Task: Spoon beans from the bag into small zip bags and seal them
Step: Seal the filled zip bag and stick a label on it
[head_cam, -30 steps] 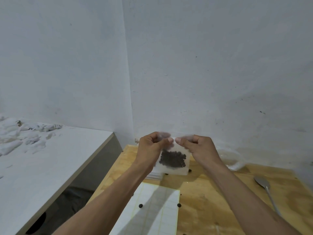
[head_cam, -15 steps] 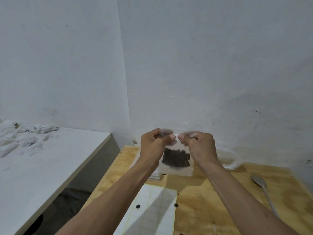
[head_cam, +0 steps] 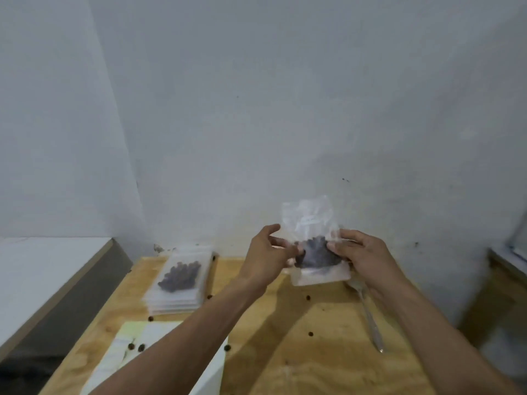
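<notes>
A clear plastic bag of dark beans [head_cam: 317, 253] is held upright above the back of the wooden table [head_cam: 313, 360]. My right hand [head_cam: 362, 256] grips its right side. The relaxed fingers of my left hand [head_cam: 266, 253] reach its left edge with the thumb lifted; motion blur hides the contact. At the left, a small zip bag filled with beans [head_cam: 182, 273] lies on top of a stack of small zip bags [head_cam: 174, 302]. A metal spoon [head_cam: 370, 320] lies on the table, its bowl partly under my right hand.
Loose beans [head_cam: 308, 297] are scattered over the table and over a white sheet [head_cam: 171, 334] at the front left. A white bench [head_cam: 42, 275] stands lower at the left, and a wooden piece of furniture [head_cam: 502, 283] at the right. Walls close the back.
The small filled bag that both hands pinched at its top now lies on the stack at the left. Both hands have moved right to the larger bean bag. The view has swung right.
</notes>
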### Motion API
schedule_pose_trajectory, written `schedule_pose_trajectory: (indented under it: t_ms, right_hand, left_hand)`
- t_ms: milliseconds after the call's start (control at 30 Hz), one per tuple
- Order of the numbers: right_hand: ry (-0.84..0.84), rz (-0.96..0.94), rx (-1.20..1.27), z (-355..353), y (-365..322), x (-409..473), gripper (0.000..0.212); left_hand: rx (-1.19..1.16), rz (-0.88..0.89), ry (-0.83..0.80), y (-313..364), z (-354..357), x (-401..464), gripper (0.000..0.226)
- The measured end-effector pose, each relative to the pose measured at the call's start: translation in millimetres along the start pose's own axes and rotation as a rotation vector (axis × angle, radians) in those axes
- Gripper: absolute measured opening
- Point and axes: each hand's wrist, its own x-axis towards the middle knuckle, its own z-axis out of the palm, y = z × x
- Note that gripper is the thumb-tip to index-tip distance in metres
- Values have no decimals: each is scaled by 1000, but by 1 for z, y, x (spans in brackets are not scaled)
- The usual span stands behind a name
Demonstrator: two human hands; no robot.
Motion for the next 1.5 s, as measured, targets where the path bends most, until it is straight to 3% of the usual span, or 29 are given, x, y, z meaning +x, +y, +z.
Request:
schedule_pose_trajectory:
  t_ms: [133,367,500,600,700,800,1133,1400,1500]
  right_hand:
    - [211,-33,-116,-60,12,1,34]
    - [367,2,-476,-126,58,7,40]
    - [369,37,-646,-137,86,7,46]
    - [342,37,-815,-140,103,9,51]
    - [310,-99,-935,-141,113,9,35]
    - [313,-225,-1014,-140,120,11,18]
    - [327,-245,-1028,-137,118,11,20]
    - [304,-351,-872,-87,61,9,30]
    - [261,-438,-795,-43,33,10,30]
  left_hand:
    - [243,68,-185,-4,63,2,93]
    - [541,101,-308,-23,155,14,70]
    - [817,188,-361,-37,182,18,27]
    - [1159,334,-367,-43,189,15,38]
    - [1308,446,-379,-47,191,11,43]
    - [1331,410,-450,-52,190,11,42]
    - [1245,424,-471,-55,183,15,39]
    - [904,612,-121,-37,113,22,58]
    - [764,634,23,-23,62,21,47]
